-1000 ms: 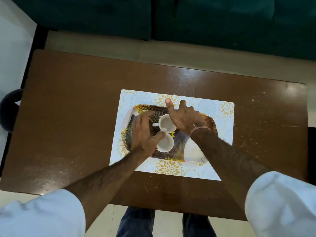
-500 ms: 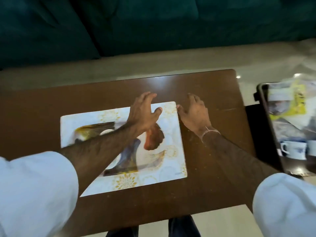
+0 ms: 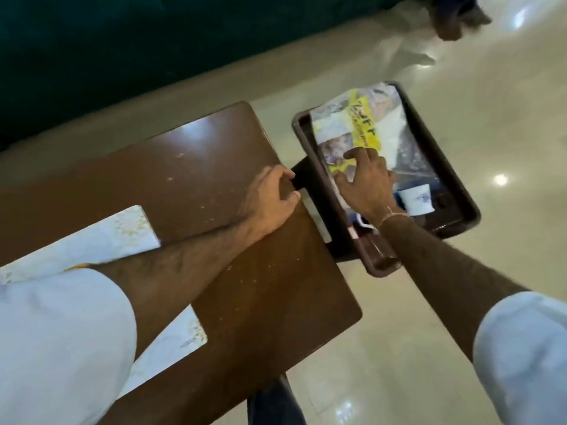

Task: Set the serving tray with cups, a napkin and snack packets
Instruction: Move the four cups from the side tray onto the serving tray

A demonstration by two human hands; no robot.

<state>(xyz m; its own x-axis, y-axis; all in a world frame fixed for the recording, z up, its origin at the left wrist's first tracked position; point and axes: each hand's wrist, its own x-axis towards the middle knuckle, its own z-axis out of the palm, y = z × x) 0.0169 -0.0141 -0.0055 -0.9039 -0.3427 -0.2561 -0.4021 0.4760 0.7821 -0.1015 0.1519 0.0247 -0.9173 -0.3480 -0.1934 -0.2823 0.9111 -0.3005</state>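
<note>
To the right of the wooden table [image 3: 199, 167] stands a dark brown tray [image 3: 302, 139] on a low black stand. In it lie clear snack packets with a yellow label [image 3: 362, 124] and a white cup [image 3: 415, 200]. A second white cup [image 3: 365, 223] is mostly hidden under my wrist. My right hand [image 3: 366, 182] lies on the packets with its fingers spread, touching the yellow label. My left hand [image 3: 270, 200] rests on the table's right edge, fingers curled over it. The floral placemat [image 3: 92, 240] peeks out from under my left arm, which hides what stands on it.
A dark green sofa [image 3: 92, 56] runs along the far side. Glossy cream floor [image 3: 460, 302] surrounds the table and the stand. Another person's foot [image 3: 454, 16] shows at the top right. My legs are below the table's near edge.
My view has swung right. My right hand moved off the table onto the packets in the brown tray. My left hand left the placemat and went to the table's right edge.
</note>
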